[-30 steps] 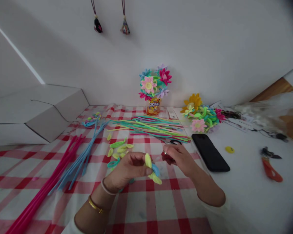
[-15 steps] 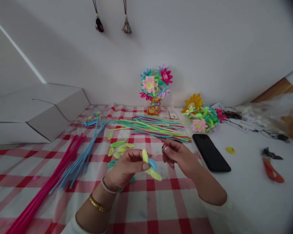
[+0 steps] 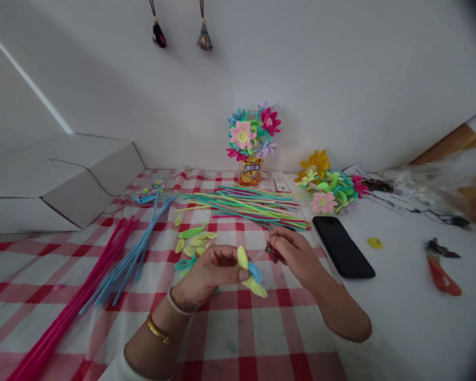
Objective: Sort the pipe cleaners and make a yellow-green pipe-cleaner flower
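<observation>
My left hand [image 3: 210, 272] is closed in a pinch on a small pipe-cleaner piece [image 3: 250, 272] with yellow-green loop petals and a blue loop, held just above the checked cloth. My right hand [image 3: 291, 253] is curled beside it, gripping a small tool with a red handle and a metal tip [image 3: 268, 247]; most of it is hidden in the fingers. Several loose yellow-green loops [image 3: 196, 241] lie on the cloth just beyond my left hand. Further back lies a sheaf of mixed-colour pipe cleaners [image 3: 254, 207].
Pink pipe cleaners [image 3: 75, 301] and blue pipe cleaners [image 3: 137, 254] lie at left. A jar of finished flowers [image 3: 250, 143] and a lying bouquet [image 3: 329, 191] stand at the back. A black phone [image 3: 342, 246], a yellow bit [image 3: 375, 243] and orange-handled pliers [image 3: 440, 267] are at right. White box [image 3: 55, 180] left.
My right hand dipped slightly and came back close to the petals. My left hand shifted a little right with the piece still pinched. The camera view nudged.
</observation>
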`<action>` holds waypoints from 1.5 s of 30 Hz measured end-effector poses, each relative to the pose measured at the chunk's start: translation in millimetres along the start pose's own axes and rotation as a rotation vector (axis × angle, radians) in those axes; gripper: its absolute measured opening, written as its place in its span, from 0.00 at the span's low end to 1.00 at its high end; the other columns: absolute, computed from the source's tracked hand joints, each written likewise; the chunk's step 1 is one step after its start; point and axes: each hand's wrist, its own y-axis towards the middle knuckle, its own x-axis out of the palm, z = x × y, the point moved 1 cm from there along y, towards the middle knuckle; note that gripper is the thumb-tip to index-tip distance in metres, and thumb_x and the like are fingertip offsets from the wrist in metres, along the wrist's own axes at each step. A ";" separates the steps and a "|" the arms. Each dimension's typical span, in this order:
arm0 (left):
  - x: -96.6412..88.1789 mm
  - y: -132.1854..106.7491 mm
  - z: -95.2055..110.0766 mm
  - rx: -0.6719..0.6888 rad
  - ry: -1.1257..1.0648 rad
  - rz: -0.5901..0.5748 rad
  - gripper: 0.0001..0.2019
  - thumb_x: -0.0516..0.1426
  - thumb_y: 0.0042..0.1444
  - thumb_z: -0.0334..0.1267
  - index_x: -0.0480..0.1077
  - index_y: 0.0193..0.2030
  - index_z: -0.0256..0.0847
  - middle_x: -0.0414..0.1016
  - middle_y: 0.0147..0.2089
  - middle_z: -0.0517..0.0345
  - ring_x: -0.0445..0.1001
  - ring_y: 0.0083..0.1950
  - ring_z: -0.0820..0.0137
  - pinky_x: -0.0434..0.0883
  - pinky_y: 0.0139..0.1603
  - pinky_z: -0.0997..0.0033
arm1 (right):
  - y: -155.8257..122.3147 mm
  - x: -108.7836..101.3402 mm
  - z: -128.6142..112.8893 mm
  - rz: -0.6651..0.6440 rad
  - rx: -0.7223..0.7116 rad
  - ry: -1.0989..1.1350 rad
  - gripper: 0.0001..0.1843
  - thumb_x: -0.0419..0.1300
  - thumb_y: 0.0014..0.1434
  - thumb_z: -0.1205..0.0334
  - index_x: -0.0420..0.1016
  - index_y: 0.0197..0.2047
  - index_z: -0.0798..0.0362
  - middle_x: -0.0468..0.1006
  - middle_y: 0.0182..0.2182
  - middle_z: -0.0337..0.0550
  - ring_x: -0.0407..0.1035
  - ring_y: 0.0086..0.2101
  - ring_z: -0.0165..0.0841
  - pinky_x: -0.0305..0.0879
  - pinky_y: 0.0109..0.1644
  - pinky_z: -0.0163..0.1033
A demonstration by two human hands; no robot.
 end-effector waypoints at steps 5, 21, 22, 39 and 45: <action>-1.4 1.5 -1.4 0.007 0.012 -0.024 0.08 0.66 0.38 0.33 0.75 0.27 0.35 0.76 0.27 0.58 0.71 0.28 0.74 0.68 0.34 0.74 | -1.7 1.1 -1.5 0.010 -0.036 0.002 0.09 0.49 0.55 0.64 0.63 0.24 0.52 0.64 0.18 0.33 0.57 0.21 0.27 0.53 0.25 0.33; -0.4 1.4 -0.6 0.016 0.035 -0.010 0.08 0.66 0.39 0.34 0.75 0.27 0.34 0.76 0.26 0.56 0.71 0.28 0.72 0.67 0.34 0.72 | -3.9 3.2 -4.7 -0.013 -0.061 0.004 0.10 0.49 0.55 0.66 0.61 0.23 0.51 0.64 0.18 0.33 0.58 0.21 0.27 0.54 0.27 0.34; -0.4 1.4 -0.7 0.018 0.036 -0.010 0.08 0.66 0.39 0.34 0.75 0.27 0.34 0.76 0.27 0.56 0.71 0.28 0.73 0.67 0.33 0.72 | -4.0 3.2 -4.7 -0.012 -0.061 0.002 0.10 0.49 0.55 0.66 0.61 0.23 0.51 0.64 0.18 0.33 0.58 0.21 0.27 0.54 0.27 0.34; 0.0 0.9 -1.8 0.030 0.036 -0.006 0.08 0.66 0.39 0.35 0.75 0.27 0.34 0.76 0.26 0.56 0.71 0.28 0.72 0.67 0.34 0.72 | -3.5 3.5 -4.3 -0.009 -0.046 -0.011 0.10 0.49 0.54 0.65 0.61 0.22 0.51 0.63 0.17 0.33 0.58 0.21 0.27 0.53 0.26 0.34; 0.0 0.9 -0.8 0.025 0.043 -0.007 0.08 0.66 0.39 0.35 0.75 0.28 0.34 0.76 0.26 0.56 0.71 0.28 0.72 0.68 0.34 0.72 | -3.4 3.6 -4.1 -0.009 -0.047 -0.002 0.10 0.49 0.54 0.66 0.61 0.22 0.51 0.63 0.17 0.33 0.58 0.21 0.27 0.53 0.26 0.34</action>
